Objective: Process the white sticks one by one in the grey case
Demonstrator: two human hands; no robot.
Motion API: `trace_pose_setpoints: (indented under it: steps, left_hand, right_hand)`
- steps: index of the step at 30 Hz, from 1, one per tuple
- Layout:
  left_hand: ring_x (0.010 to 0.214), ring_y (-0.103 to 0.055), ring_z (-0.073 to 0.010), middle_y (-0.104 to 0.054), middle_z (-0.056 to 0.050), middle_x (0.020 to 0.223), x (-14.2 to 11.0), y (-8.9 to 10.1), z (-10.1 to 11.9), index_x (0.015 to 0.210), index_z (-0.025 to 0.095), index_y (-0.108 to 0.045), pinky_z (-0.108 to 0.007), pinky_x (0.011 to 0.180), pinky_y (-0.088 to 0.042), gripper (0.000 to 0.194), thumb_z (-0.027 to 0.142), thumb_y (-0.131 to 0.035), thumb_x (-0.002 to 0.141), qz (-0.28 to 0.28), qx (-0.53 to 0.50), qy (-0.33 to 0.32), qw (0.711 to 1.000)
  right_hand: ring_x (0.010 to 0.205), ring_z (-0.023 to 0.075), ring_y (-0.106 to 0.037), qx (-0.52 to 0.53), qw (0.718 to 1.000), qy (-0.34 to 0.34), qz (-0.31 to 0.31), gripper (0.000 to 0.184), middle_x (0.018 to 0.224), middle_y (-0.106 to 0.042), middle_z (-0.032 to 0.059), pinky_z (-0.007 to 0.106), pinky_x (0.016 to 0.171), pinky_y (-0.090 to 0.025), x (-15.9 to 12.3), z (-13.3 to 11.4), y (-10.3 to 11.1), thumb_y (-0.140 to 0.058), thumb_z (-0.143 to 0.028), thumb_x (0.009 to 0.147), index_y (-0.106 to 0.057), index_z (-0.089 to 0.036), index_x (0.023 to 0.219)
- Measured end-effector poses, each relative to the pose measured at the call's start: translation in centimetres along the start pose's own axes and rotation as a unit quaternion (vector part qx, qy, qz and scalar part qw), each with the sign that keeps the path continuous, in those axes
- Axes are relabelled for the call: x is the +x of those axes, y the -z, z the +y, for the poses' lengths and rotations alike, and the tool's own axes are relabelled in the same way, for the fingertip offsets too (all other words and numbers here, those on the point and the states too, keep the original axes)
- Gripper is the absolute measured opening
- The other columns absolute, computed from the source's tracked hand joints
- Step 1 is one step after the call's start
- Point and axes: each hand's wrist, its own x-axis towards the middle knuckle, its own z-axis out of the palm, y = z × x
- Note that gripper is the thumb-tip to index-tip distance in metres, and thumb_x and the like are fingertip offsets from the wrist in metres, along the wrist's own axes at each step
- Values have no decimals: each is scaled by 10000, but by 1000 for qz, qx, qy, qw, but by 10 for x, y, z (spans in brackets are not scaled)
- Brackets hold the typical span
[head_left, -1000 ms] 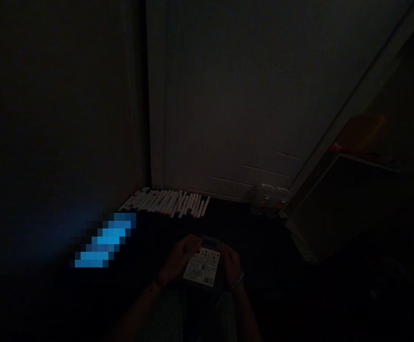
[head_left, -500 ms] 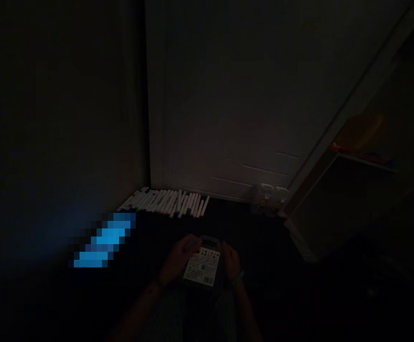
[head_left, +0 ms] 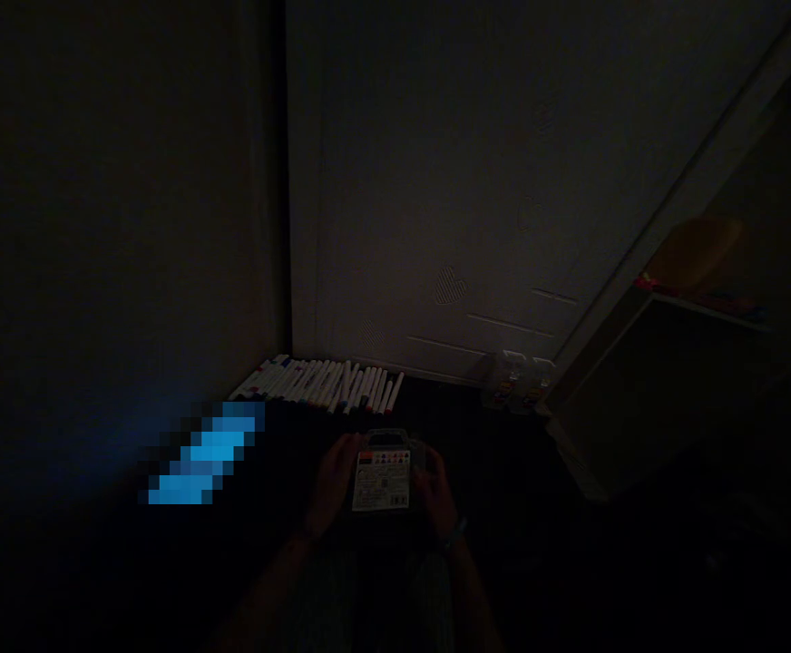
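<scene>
The room is very dark. I hold a small case (head_left: 383, 476) with a handle on top and a white printed label on its face, just above my lap. My left hand (head_left: 331, 485) grips its left side and my right hand (head_left: 434, 494) grips its right side, fingers wrapped round the edges. A watch or band sits on my right wrist. Beyond the case, a row of several white markers (head_left: 320, 384) lies on the dark floor along the foot of the wall.
A glowing blue screen (head_left: 201, 453), blurred out, lies on the floor to the left. Two small clear containers (head_left: 522, 376) stand by the wall at the right. A dark boxy cabinet (head_left: 640, 390) with an orange thing on top stands further right.
The case has turned from tilted to square-on and risen slightly between my hands. My left hand has slid from its top corner down its left side.
</scene>
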Motion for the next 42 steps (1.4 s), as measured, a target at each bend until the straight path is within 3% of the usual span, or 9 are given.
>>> trace_pose_setpoints:
  steps: [5,8,15,24,33,42]
  left_hand:
    - [758,-594,-170,-646,-31,812,-3,1,4,882,160,-588,-254,653,-463,405,520,-492,720,-72,-27,-24,997]
    - [759,-597,-177,-656,-36,800,-2,1,1,854,155,-612,-255,653,-458,375,488,-535,699,-94,-20,-12,995]
    - [696,-601,-184,-676,-43,727,2,3,-6,773,135,-660,-254,626,-449,373,481,-569,669,-104,8,19,994]
    - [667,-597,-174,-683,-41,711,2,5,-7,768,128,-674,-234,583,-432,432,526,-531,680,-119,58,24,991]
    - [618,-608,-173,-687,-73,726,16,31,-3,802,137,-679,-230,514,-436,434,524,-571,639,-299,73,80,948]
    - [582,-606,-170,-686,-86,687,18,32,-4,757,119,-689,-244,495,-459,464,548,-568,626,-325,52,94,940]
  right_hand:
    - [1130,195,-461,-56,996,51,44,449,1212,-522,53,340,962,-354,2,7,2,-466,-468,804,-514,-215,1172]
    - [1170,200,-422,-48,994,58,85,491,1257,-478,61,349,991,-323,3,9,6,-427,-491,814,-500,-199,1202]
    - [1100,218,-490,-50,990,42,123,489,1176,-549,79,346,934,-380,2,13,11,-427,-488,810,-546,-166,1157]
    - [1051,210,-524,-38,991,37,123,471,1129,-582,82,324,898,-402,1,9,13,-422,-478,814,-566,-159,1129]
    - [941,229,-572,-21,994,15,107,498,974,-653,80,332,798,-458,2,7,11,-448,-530,780,-615,-147,1053]
    - [893,212,-585,-18,996,9,84,501,975,-650,80,308,776,-461,1,0,11,-449,-543,777,-622,-142,1022]
